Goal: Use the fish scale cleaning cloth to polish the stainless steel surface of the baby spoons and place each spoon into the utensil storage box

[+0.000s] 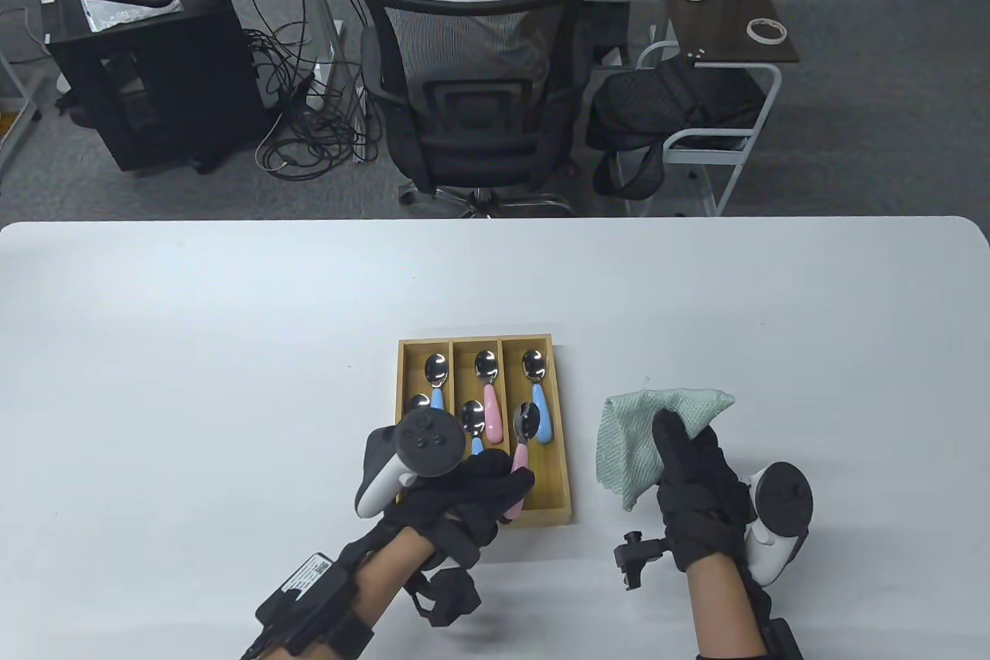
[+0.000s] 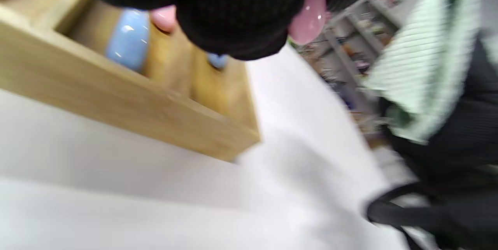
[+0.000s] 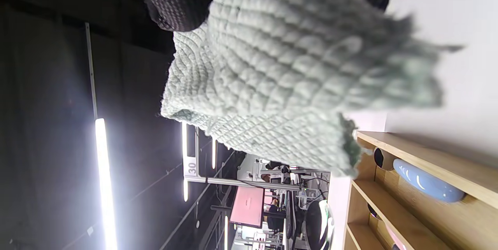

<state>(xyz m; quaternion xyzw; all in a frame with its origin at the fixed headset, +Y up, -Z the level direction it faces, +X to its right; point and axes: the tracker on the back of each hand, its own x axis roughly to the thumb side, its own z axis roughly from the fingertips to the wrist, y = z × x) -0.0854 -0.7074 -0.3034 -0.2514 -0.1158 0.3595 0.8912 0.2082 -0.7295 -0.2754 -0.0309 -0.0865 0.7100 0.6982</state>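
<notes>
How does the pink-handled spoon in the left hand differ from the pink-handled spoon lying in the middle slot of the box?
The pink spoon in the left hand is gripped by its handle over the right compartment of the wooden box, not yet released; the pink spoon in the middle compartment lies free, untouched. The held one's handle is mostly hidden by the left hand; the other shows fully. Both have shiny steel bowls pointing to the far side.

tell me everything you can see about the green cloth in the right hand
The pale green cleaning cloth has a raised fish-scale weave and looks soft, with frayed edges. It is crumpled, draped over the black-gloved right hand, whose fingers grip it from behind. It hangs to the right of the wooden utensil box, not touching it.
</notes>
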